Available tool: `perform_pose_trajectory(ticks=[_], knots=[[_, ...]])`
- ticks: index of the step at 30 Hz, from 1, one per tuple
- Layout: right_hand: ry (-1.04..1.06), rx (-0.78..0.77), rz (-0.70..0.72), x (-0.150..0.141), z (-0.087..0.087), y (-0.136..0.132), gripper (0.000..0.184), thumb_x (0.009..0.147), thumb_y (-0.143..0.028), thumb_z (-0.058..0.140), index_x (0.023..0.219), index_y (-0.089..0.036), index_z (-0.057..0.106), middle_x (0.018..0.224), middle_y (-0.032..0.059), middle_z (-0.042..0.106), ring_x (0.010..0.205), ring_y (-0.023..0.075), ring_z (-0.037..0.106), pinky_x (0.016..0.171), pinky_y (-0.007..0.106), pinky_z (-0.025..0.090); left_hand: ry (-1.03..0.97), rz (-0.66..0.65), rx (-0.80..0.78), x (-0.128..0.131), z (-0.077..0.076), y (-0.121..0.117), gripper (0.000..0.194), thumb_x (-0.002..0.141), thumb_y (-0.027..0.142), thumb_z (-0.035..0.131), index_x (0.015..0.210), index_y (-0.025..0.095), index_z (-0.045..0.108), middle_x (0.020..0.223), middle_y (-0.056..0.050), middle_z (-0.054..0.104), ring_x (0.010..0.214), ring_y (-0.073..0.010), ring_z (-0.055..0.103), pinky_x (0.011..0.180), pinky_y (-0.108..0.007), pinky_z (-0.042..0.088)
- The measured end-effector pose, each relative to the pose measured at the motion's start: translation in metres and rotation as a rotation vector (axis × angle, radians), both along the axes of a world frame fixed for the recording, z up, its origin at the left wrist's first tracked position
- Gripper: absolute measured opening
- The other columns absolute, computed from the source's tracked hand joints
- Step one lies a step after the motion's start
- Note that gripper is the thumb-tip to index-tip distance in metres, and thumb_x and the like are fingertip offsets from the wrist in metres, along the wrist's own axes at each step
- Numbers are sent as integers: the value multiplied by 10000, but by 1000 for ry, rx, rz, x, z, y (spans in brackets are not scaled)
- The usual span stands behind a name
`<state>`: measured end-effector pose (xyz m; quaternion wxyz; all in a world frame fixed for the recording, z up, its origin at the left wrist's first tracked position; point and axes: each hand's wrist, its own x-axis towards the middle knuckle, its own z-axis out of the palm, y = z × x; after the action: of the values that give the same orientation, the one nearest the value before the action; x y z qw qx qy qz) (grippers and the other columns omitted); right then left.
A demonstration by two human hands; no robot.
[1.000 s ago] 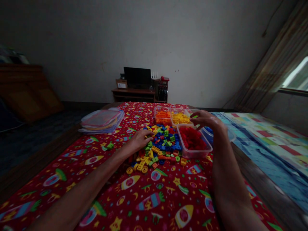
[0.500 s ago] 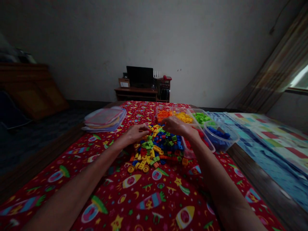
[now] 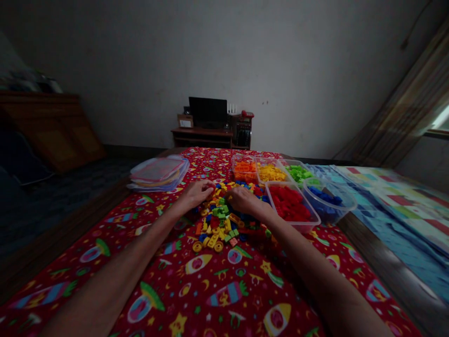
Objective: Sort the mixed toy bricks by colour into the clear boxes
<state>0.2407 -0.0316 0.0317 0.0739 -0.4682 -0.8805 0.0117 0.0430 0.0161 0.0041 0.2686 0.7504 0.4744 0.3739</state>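
Your right hand (image 3: pixel 242 199), fingers curled, is at the mixed brick pile (image 3: pixel 220 217); your left hand (image 3: pixel 199 193) is at its left edge. Finger closure: indeterminate for both. Red-brick tub (image 3: pixel 291 206): right of pile.

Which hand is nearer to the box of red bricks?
Right. The right hand is at the brick pile, left of the box; the left hand is farther off, at the pile's left side.
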Motion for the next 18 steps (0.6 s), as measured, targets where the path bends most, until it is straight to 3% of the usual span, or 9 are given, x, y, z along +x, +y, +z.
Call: perform_pose_trajectory(ticks=[6, 11, 18], knots=[[230, -38, -34, 10, 13, 5, 362, 722, -89, 564, 1061, -180, 654, 954, 73, 686, 842, 180, 607, 691, 235, 412, 142, -66, 46, 6, 7, -9, 324, 722, 367, 497, 885, 146, 670, 820, -60, 702, 740, -194, 638, 668, -284, 499], [321, -87, -10, 10, 18, 6, 261, 710, -119, 603, 956, -167, 675, 830, 32, 658, 722, 132, 561, 618, 205, 380, 245, -70, 46, 12, 7, -14, 304, 735, 305, 516, 932, 157, 694, 829, -52, 717, 735, -189, 637, 692, -281, 497], [383, -238, -2, 7, 21, 5, 227, 726, -101, 614, 947, -138, 649, 788, 18, 654, 668, 103, 558, 574, 178, 364, 150, -199, 52, 22, 4, -17, 396, 724, 365, 568, 1052, 164, 662, 1006, -53, 703, 881, -213, 635, 780, -293, 499]])
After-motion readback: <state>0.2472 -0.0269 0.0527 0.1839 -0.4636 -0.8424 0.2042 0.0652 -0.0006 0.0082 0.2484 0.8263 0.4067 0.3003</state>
